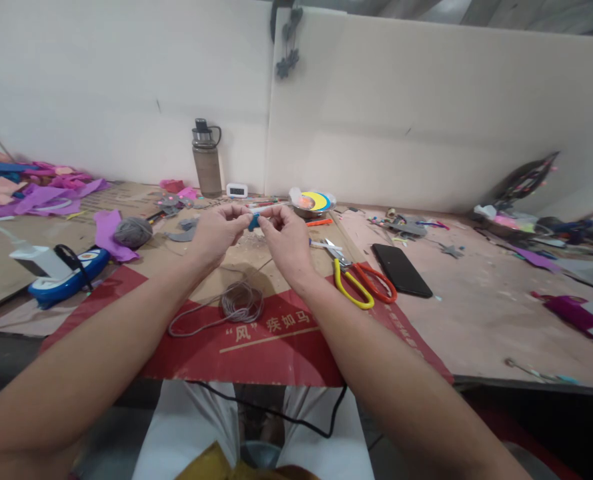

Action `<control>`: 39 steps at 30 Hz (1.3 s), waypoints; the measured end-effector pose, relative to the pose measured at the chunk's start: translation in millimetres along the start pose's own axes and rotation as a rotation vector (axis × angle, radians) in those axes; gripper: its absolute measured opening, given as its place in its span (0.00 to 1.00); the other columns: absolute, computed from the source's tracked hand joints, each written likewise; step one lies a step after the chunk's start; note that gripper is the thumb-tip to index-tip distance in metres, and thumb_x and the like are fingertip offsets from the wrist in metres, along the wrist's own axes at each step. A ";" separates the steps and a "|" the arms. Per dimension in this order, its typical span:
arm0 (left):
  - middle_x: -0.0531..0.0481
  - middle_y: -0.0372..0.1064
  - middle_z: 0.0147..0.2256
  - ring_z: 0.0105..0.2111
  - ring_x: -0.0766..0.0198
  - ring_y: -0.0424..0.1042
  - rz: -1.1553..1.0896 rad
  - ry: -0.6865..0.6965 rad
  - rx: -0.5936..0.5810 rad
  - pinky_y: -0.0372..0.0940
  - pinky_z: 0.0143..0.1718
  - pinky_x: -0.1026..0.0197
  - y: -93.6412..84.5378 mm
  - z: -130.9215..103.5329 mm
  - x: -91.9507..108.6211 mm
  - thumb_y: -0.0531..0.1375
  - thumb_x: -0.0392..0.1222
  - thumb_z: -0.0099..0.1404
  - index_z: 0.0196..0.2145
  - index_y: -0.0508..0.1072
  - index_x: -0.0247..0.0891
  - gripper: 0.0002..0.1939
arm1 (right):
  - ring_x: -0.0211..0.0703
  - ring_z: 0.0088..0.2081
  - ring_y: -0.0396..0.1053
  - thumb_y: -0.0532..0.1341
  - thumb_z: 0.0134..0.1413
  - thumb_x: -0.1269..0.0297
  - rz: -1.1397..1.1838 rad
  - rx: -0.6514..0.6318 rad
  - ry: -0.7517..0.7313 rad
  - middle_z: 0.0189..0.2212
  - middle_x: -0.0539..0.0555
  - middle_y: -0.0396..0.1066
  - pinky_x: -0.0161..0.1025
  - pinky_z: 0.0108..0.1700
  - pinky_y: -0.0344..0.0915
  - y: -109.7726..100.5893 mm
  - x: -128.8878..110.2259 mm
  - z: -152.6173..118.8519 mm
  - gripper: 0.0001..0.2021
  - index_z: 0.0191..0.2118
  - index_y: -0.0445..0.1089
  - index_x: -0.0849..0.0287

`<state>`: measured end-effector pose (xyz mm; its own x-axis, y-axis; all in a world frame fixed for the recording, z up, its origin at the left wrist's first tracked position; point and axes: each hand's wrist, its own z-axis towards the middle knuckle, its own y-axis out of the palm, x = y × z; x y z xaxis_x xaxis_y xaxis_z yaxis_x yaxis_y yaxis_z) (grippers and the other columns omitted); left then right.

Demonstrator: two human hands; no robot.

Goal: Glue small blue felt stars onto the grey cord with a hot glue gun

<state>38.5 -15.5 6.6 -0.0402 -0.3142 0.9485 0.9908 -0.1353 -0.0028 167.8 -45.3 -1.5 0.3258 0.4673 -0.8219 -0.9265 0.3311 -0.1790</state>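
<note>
My left hand [219,233] and my right hand [289,243] meet over the middle of the work surface, fingertips pinched together. Between them is a small blue piece [253,221], gripped from both sides; its material is too small to make out. A coil of thin grey cord [241,303] lies below my hands on a red printed sheet [276,360]. One strand runs up from the coil toward my hands, but its end is hard to follow. Beside my right forearm rest scissors [359,277] with one yellow and one red handle.
A black phone [401,270] lies right of the scissors. On the left are a blue power strip [66,280], a ball of grey yarn [133,232] and purple scraps [61,197]. Behind stand a water bottle [207,163], a small clock [237,191] and a bowl [316,213].
</note>
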 end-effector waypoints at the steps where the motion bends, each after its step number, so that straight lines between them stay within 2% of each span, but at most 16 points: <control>1: 0.60 0.56 0.16 0.14 0.76 0.48 0.034 0.016 0.003 0.42 0.16 0.67 0.0 -0.4 0.5 0.63 0.40 0.52 0.27 0.69 0.35 0.07 | 0.32 0.23 0.54 0.59 0.52 0.68 -0.001 -0.001 0.001 0.20 0.44 0.57 0.35 0.28 0.53 -0.3 0.5 0.5 0.01 0.32 0.67 0.59; 9: 0.54 0.67 0.22 0.19 0.74 0.58 0.287 0.141 0.028 0.53 0.20 0.67 -1.1 -4.1 6.2 0.61 0.36 0.51 0.26 0.71 0.35 0.03 | 0.33 0.24 0.54 0.58 0.52 0.67 -0.004 -0.030 0.006 0.21 0.46 0.61 0.35 0.28 0.53 -0.1 6.0 1.5 0.04 0.32 0.70 0.59; 19: 0.54 0.67 0.23 0.20 0.73 0.58 0.497 0.197 0.036 0.54 0.22 0.66 -2.9 -6.3 11.1 0.60 0.36 0.52 0.27 0.72 0.35 0.03 | 0.33 0.24 0.56 0.58 0.51 0.67 -0.054 -0.023 0.003 0.22 0.47 0.63 0.35 0.30 0.55 -2.6 2.0 0.7 0.05 0.31 0.71 0.59; 27: 0.54 0.67 0.22 0.20 0.72 0.58 0.495 0.197 0.007 0.53 0.21 0.67 -3.6 -7.0 13.6 0.60 0.37 0.53 0.27 0.72 0.35 0.03 | 0.35 0.25 0.57 0.59 0.51 0.66 -0.075 -0.035 -0.006 0.23 0.48 0.65 0.36 0.30 0.55 -3.8 2.5 0.5 0.04 0.30 0.71 0.58; 39: 0.53 0.67 0.23 0.19 0.73 0.58 0.498 0.172 -0.027 0.54 0.22 0.67 -5.9 -4.8 14.0 0.60 0.36 0.53 0.27 0.73 0.34 0.03 | 0.36 0.26 0.57 0.58 0.51 0.66 -0.155 -0.056 -0.066 0.22 0.48 0.62 0.37 0.31 0.54 -5.7 2.7 0.8 0.05 0.27 0.66 0.58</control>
<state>31.5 -23.6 18.4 0.4119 -0.4962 0.7643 0.8916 0.0464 -0.4504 174.2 -45.2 -2.2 0.4757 0.4672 -0.7452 -0.8725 0.3582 -0.3323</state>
